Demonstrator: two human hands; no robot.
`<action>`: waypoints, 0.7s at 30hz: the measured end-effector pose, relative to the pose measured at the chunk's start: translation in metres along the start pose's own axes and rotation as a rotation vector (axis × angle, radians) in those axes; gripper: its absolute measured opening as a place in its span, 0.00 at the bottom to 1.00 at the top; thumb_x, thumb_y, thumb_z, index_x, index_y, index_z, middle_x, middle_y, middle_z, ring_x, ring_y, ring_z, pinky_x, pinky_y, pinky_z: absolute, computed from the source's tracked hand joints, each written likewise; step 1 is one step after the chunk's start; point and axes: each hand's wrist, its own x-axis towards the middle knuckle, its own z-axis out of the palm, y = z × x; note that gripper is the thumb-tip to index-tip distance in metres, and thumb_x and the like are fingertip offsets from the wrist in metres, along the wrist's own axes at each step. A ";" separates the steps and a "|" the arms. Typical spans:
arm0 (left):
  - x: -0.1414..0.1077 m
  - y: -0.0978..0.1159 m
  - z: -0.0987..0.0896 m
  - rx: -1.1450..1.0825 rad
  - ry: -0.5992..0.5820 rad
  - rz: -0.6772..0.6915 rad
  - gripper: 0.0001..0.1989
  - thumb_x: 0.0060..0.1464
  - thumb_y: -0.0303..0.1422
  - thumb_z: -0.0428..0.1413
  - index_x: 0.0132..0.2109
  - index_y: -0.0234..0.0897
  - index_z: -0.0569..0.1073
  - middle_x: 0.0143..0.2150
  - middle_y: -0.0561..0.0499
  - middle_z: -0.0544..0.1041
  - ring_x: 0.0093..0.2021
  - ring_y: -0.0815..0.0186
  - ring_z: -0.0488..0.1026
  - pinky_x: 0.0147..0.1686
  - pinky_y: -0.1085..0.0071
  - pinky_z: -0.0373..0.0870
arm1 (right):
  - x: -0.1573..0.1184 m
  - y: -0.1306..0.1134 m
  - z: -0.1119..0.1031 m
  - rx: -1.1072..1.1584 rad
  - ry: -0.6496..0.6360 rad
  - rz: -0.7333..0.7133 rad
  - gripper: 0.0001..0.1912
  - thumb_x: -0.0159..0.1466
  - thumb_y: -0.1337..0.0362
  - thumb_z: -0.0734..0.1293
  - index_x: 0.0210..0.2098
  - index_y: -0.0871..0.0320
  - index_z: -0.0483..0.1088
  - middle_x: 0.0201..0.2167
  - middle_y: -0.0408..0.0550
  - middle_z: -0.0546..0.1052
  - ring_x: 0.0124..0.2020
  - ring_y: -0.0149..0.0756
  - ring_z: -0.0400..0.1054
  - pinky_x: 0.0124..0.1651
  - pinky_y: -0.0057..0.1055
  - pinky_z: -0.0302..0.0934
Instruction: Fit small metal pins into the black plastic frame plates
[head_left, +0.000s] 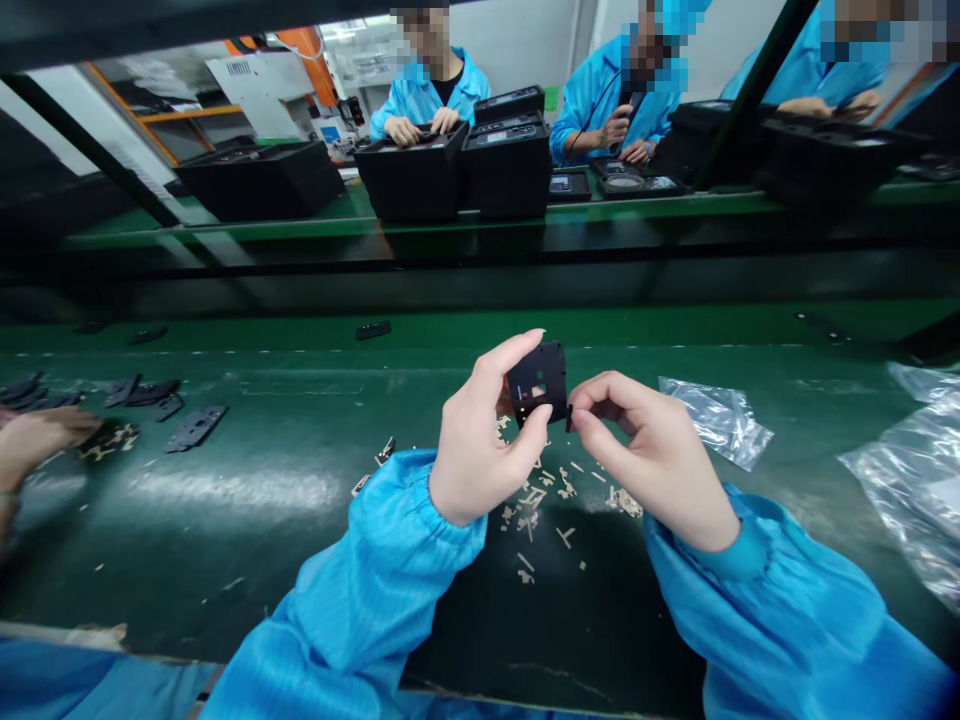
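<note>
2 bare hands meet above the dark green conveyor belt (300,470), and between them we hold a small flat black plastic plate with cut-out windows (538,383). Our left hand (480,440) pinches the plate with the thumb on its lower near face and the index finger curled over its top edge, so the grip is closed on it and the plate stands nearly upright, lifted clear of the belt. Our right hand (645,450) is drawn into a tight pinch at the plate's lower right edge, thumb and forefinger touching it; whether they grip a tiny tab there or only the edge itself, we cannot tell. We judge the plate light, thin and fairly stiff, likely to crack or bend if squeezed across its cut-outs, so the solid rim is the safer place to take hold, as both hands do. Directly below our hands lies a scatter of small pale plastic offcuts (540,495). A crumpled clear plastic bag (716,420) rests on the belt just to the right, and more flat black plates (161,410) lie well apart to the left, beside another person's hand (37,440).
</note>
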 end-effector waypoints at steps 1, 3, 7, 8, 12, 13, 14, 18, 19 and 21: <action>0.000 0.000 0.000 0.010 0.001 0.007 0.29 0.48 0.22 0.54 0.57 0.41 0.58 0.53 0.46 0.67 0.42 0.64 0.73 0.37 0.69 0.77 | 0.000 0.000 0.000 0.001 0.000 0.003 0.05 0.57 0.72 0.61 0.27 0.57 0.63 0.25 0.41 0.69 0.27 0.28 0.64 0.31 0.25 0.59; 0.000 0.001 0.000 0.023 0.000 0.017 0.29 0.48 0.22 0.54 0.57 0.40 0.58 0.53 0.46 0.68 0.43 0.63 0.73 0.37 0.70 0.76 | 0.000 0.001 0.001 0.000 0.000 0.009 0.05 0.56 0.72 0.62 0.27 0.57 0.63 0.25 0.41 0.69 0.26 0.28 0.64 0.30 0.25 0.59; 0.000 0.002 0.000 0.033 -0.014 0.024 0.29 0.48 0.22 0.54 0.57 0.41 0.58 0.53 0.46 0.68 0.44 0.62 0.73 0.37 0.70 0.76 | 0.000 0.001 0.001 -0.012 0.003 0.019 0.05 0.56 0.72 0.61 0.26 0.57 0.62 0.24 0.40 0.69 0.25 0.28 0.64 0.29 0.25 0.58; 0.000 0.002 -0.001 0.028 -0.020 0.019 0.29 0.48 0.22 0.54 0.57 0.41 0.58 0.53 0.46 0.68 0.44 0.62 0.73 0.37 0.70 0.76 | 0.000 0.001 0.001 -0.013 0.003 0.020 0.05 0.56 0.72 0.61 0.25 0.57 0.62 0.23 0.40 0.69 0.25 0.27 0.64 0.29 0.25 0.58; 0.000 0.002 -0.002 -0.013 -0.038 -0.027 0.28 0.49 0.23 0.54 0.57 0.42 0.57 0.53 0.47 0.67 0.40 0.65 0.73 0.35 0.70 0.77 | 0.000 0.001 0.002 0.008 -0.004 0.051 0.05 0.56 0.71 0.62 0.25 0.57 0.62 0.23 0.40 0.69 0.24 0.27 0.64 0.28 0.24 0.58; 0.000 0.003 -0.002 -0.022 -0.040 -0.035 0.28 0.49 0.23 0.54 0.57 0.42 0.58 0.52 0.47 0.68 0.40 0.65 0.73 0.35 0.70 0.77 | 0.000 0.001 0.003 0.015 -0.003 0.059 0.05 0.56 0.71 0.62 0.25 0.57 0.63 0.23 0.40 0.69 0.24 0.27 0.64 0.27 0.24 0.58; 0.001 0.003 -0.002 -0.030 -0.041 -0.038 0.28 0.49 0.23 0.54 0.57 0.42 0.58 0.52 0.47 0.68 0.39 0.65 0.73 0.34 0.70 0.77 | 0.000 0.002 0.003 0.017 -0.002 0.063 0.05 0.56 0.71 0.62 0.25 0.57 0.63 0.23 0.40 0.70 0.24 0.28 0.64 0.27 0.24 0.58; 0.001 0.004 -0.002 -0.060 -0.031 -0.026 0.28 0.48 0.22 0.54 0.56 0.42 0.58 0.51 0.48 0.68 0.39 0.66 0.73 0.34 0.72 0.76 | -0.001 0.001 0.004 -0.005 0.022 0.051 0.05 0.55 0.71 0.62 0.25 0.57 0.63 0.22 0.41 0.70 0.24 0.28 0.64 0.27 0.25 0.58; 0.001 0.004 -0.001 -0.063 -0.027 -0.024 0.28 0.48 0.22 0.54 0.56 0.42 0.58 0.51 0.47 0.69 0.39 0.66 0.73 0.34 0.72 0.76 | -0.001 0.001 0.004 -0.013 0.029 0.046 0.05 0.55 0.71 0.62 0.25 0.57 0.63 0.22 0.40 0.69 0.24 0.28 0.64 0.27 0.26 0.58; 0.000 0.005 -0.001 -0.057 -0.025 -0.023 0.28 0.48 0.22 0.54 0.56 0.42 0.58 0.51 0.47 0.68 0.39 0.66 0.73 0.34 0.71 0.76 | -0.002 0.000 0.005 -0.027 0.045 0.035 0.05 0.55 0.72 0.63 0.25 0.57 0.62 0.22 0.40 0.69 0.23 0.28 0.64 0.27 0.26 0.58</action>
